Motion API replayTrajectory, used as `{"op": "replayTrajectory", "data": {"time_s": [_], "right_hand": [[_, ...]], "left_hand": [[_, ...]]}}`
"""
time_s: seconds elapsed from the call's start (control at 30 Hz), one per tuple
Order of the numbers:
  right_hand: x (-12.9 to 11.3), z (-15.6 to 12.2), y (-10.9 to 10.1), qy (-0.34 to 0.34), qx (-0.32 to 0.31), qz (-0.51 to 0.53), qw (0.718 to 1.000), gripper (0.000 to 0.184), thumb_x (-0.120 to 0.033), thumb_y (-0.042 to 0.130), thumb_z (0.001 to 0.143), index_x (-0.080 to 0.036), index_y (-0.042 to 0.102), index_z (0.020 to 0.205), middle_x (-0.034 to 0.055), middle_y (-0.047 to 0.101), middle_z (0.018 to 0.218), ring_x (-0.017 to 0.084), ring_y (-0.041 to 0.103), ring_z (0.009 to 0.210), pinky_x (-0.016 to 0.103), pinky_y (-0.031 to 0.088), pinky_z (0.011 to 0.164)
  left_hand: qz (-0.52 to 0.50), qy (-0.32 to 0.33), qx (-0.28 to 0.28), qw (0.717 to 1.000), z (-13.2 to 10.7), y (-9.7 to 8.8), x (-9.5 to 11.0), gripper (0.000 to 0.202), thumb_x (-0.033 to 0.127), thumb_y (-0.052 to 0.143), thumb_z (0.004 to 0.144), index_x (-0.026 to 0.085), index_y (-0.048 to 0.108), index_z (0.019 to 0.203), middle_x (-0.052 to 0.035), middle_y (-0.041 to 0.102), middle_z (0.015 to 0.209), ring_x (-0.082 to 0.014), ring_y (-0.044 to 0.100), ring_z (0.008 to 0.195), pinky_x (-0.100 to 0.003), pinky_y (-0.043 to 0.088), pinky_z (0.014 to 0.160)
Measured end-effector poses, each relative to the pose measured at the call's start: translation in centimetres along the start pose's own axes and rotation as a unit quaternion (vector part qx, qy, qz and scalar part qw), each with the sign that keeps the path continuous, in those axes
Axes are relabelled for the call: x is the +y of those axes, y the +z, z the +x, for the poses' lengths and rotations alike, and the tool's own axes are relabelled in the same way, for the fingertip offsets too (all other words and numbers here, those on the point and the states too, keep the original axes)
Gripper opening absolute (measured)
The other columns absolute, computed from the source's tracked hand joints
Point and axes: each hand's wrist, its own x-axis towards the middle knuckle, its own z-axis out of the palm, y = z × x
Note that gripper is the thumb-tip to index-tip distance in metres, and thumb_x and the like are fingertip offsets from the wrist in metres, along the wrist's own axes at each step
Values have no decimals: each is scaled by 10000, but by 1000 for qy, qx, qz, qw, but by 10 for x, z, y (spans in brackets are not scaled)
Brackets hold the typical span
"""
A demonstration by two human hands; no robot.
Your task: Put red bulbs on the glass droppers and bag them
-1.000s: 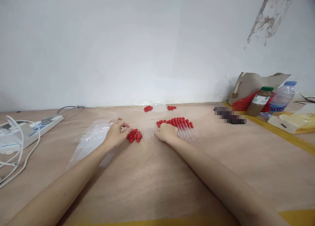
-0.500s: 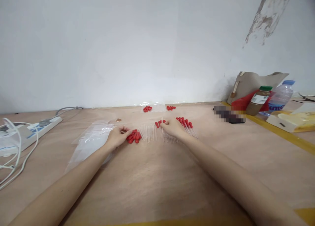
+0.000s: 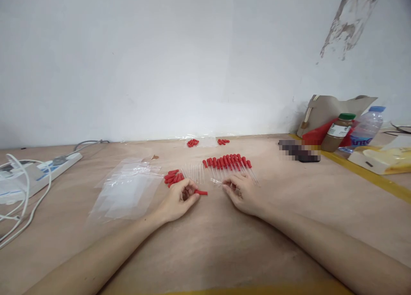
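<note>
My left hand (image 3: 180, 199) pinches a red rubber dropper bulb (image 3: 201, 193) whose end points right. Behind that hand lies a pile of loose red bulbs (image 3: 171, 178). A row of bare glass tubes (image 3: 193, 173) lies to their right. Farther right is a row of glass droppers (image 3: 227, 162) with red bulbs fitted on their far ends. My right hand (image 3: 242, 193) is closed by the near ends of these droppers. A thin clear glass tube (image 3: 217, 182) seems to extend left from its fingertips, faint against the table.
Clear plastic bags (image 3: 125, 192) lie at left, near a power strip (image 3: 61, 166) with white cables. More red bulbs (image 3: 192, 143) rest by the wall. A phone-like dark object (image 3: 300, 151), bottles (image 3: 337, 132) and a tissue pack (image 3: 382, 158) are at right.
My left hand has come away from the bulb pile, nearer and to the right, with one bulb. My right hand has moved back toward me from the dropper row, uncovering its red bulbs.
</note>
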Motion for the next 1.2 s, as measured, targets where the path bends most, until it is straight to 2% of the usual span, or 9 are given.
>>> {"op": "replayTrajectory", "data": {"time_s": [0.1,0.2,0.33,0.4,0.47,0.63,0.8,1.03,1.2], "right_hand": [[-1,-6,2,-20,-27,-35,999,134,-198,431,832,-184,563,849,26,628,791,136,532,696,293,338,711],[0,-8,5,-46,-42,-54,997,169,-190,399,852,-182,566,880,44,635,858,150,544,771,298,333,733],[4,-9,10,-72,-30,-84,993,254,-172,393,859,-174,533,1071,61,628,890,154,540,776,316,320,750],[4,-10,11,-76,-14,-101,992,294,-172,397,859,-182,517,1127,60,627,876,152,533,751,317,317,736],[3,-10,11,-84,-2,-97,992,279,-175,392,864,-200,545,1095,53,629,872,144,533,737,317,312,735],[-2,-8,9,-92,5,-66,994,257,-181,373,874,-204,571,1036,53,638,888,127,551,733,324,298,771],[-4,-8,6,-107,-4,-51,993,231,-191,409,858,-206,574,1018,39,638,873,127,551,747,336,286,798],[1,-8,12,-135,-5,-20,991,240,-192,430,851,-214,579,1038,35,642,867,125,557,778,322,287,778],[0,-6,9,-133,-25,1,991,243,-203,434,855,-230,590,1039,21,641,858,107,555,742,313,282,755]], "left_hand": [[65,21,-29,997,-7,3,0,201,195,542,745,168,580,940,-6,529,730,-110,492,614,-213,403,541],[109,35,-40,993,-7,3,-1,260,251,582,744,202,606,998,-29,534,869,-111,505,649,-231,426,580],[122,49,-10,991,-3,5,-2,137,275,568,777,218,662,858,-38,539,941,-145,529,773,-271,438,679],[106,46,17,993,-2,5,-2,134,268,535,803,203,648,836,-41,553,920,-153,530,792,-271,436,676],[72,29,32,996,-3,5,-1,152,278,507,822,184,615,873,-43,577,887,-150,538,765,-258,437,638],[-12,-8,13,1000,-6,7,3,182,303,502,826,170,583,921,-36,615,839,-145,559,707,-243,443,614],[-56,-39,1,998,-5,9,4,206,319,510,820,166,583,937,-41,619,849,-155,573,735,-251,453,640],[-132,-45,-13,990,-4,13,2,228,305,527,808,137,585,950,-46,630,820,-137,570,698,-242,457,640],[-101,-22,-2,995,-6,15,3,182,288,554,790,152,638,878,-30,659,795,-144,584,699,-231,459,621]]}}
